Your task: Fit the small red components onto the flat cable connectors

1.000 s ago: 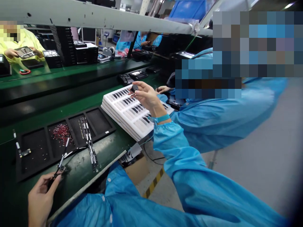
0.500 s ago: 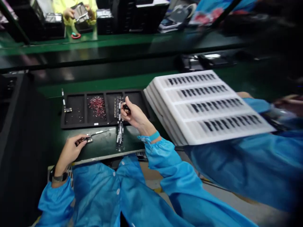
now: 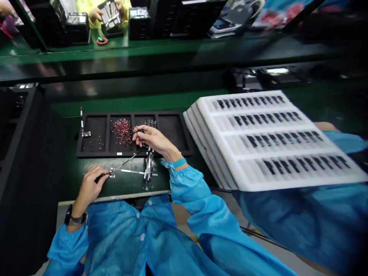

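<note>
My right hand [image 3: 152, 140] reaches over a black compartment tray [image 3: 94, 153], its fingertips pinched on a small black part mostly hidden by them. My left hand [image 3: 90, 186] rests on the green bench [image 3: 71, 180] and grips slim black tweezers [image 3: 123, 163], whose tip runs up beneath my right hand. Red specks [image 3: 122, 131] fill one compartment. Below the tray lies a strip of black-and-white parts [image 3: 148, 168]. To the right sits a stack of white foam trays [image 3: 267, 142], with rows of small black parts [image 3: 267, 140] in its slots.
A co-worker's blue sleeve [image 3: 301, 222] lies under the foam stack's near edge. Across the bench, a person in yellow [image 3: 110, 15] holds a metal rack among black stacked boxes [image 3: 138, 23]. A dark panel [image 3: 31, 172] stands at far left.
My head has turned down and levelled. My right hand has moved from above the foam stack to over the tray. My left hand has moved up onto the bench, tweezers reaching toward my right hand.
</note>
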{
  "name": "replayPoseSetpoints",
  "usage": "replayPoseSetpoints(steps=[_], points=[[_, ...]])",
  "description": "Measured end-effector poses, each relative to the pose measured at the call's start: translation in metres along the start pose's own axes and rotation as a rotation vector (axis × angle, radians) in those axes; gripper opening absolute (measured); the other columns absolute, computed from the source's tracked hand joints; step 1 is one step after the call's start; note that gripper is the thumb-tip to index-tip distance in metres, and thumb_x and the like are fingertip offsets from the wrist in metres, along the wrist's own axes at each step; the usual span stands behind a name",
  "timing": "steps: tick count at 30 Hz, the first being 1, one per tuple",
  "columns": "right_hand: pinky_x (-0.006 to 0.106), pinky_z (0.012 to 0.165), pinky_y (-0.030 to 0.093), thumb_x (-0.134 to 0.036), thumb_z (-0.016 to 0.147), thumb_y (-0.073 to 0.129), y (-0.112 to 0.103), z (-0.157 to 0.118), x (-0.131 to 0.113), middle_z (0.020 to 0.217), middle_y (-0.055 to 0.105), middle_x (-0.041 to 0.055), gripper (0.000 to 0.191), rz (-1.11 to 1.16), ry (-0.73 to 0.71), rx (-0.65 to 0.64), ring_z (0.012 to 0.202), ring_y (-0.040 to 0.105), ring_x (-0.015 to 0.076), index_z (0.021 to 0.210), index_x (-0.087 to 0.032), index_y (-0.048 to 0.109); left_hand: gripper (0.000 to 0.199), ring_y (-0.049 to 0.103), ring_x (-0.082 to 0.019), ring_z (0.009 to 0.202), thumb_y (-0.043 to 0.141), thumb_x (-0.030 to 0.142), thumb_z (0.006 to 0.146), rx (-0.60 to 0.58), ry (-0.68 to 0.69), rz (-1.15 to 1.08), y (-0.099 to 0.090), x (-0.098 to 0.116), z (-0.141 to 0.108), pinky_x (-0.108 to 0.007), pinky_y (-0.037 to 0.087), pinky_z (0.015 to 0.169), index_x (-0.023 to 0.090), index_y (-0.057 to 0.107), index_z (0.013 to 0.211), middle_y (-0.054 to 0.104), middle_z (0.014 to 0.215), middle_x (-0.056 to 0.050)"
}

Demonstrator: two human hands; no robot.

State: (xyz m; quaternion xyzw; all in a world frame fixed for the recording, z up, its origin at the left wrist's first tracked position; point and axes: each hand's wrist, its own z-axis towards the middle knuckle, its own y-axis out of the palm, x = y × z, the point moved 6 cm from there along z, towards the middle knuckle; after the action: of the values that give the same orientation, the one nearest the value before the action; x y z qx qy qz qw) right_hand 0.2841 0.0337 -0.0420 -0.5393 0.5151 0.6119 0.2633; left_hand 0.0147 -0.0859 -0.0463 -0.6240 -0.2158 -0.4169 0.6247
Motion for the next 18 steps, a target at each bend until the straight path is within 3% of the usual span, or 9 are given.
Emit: replayPoseSetpoints(steps=[6, 13, 15, 18], points=[[0.025, 0.060, 0.050, -0.043, 0.080, 0.089, 0.004, 0.002, 0.000, 0.088, 0.078, 0.0035, 0.041, -0.057, -0.049, -0.053, 0.069, 0.065, 0.0128, 0.099, -0.020, 0.061, 0.016, 0.073, -0.023, 0.090, 0.078, 0.035, 0.088, 0.040, -0.147, -0.235, -0.009, -0.008, 0.003, -0.033, 0.057, 0.086, 0.019, 0.082, 0.088, 0.079, 0.094, -0.008], [0.025, 0.060, 0.045, -0.040, 0.084, 0.080, 0.000, 0.000, -0.007, 0.084, 0.075, 0.0013, 0.030, -0.252, -0.100, 0.020, 0.064, 0.055, 0.0107, 0.099, -0.019, 0.066, 0.029, 0.071, -0.017, 0.066, 0.089, 0.030, 0.077, 0.090, -0.291, -0.392, -0.032, 0.017, 0.001, -0.027, 0.058, 0.066, 0.017, 0.078, 0.101, 0.076, 0.077, -0.003], [0.025, 0.059, 0.043, -0.040, 0.084, 0.077, 0.000, -0.001, -0.009, 0.079, 0.072, -0.0003, 0.027, -0.282, -0.110, 0.040, 0.063, 0.054, 0.0107, 0.095, -0.019, 0.065, 0.024, 0.072, -0.017, 0.069, 0.090, 0.026, 0.076, 0.140, -0.257, -0.424, -0.045, 0.029, 0.001, -0.025, 0.059, 0.066, 0.018, 0.079, 0.095, 0.077, 0.083, -0.004], [0.025, 0.060, 0.044, -0.043, 0.085, 0.075, 0.002, -0.002, -0.012, 0.074, 0.068, -0.0014, 0.026, -0.326, -0.135, 0.058, 0.063, 0.053, 0.0113, 0.088, -0.020, 0.064, 0.014, 0.072, -0.016, 0.070, 0.089, 0.022, 0.079, 0.213, -0.081, -0.513, -0.063, 0.051, 0.005, -0.024, 0.059, 0.064, 0.020, 0.083, 0.091, 0.076, 0.083, -0.004]])
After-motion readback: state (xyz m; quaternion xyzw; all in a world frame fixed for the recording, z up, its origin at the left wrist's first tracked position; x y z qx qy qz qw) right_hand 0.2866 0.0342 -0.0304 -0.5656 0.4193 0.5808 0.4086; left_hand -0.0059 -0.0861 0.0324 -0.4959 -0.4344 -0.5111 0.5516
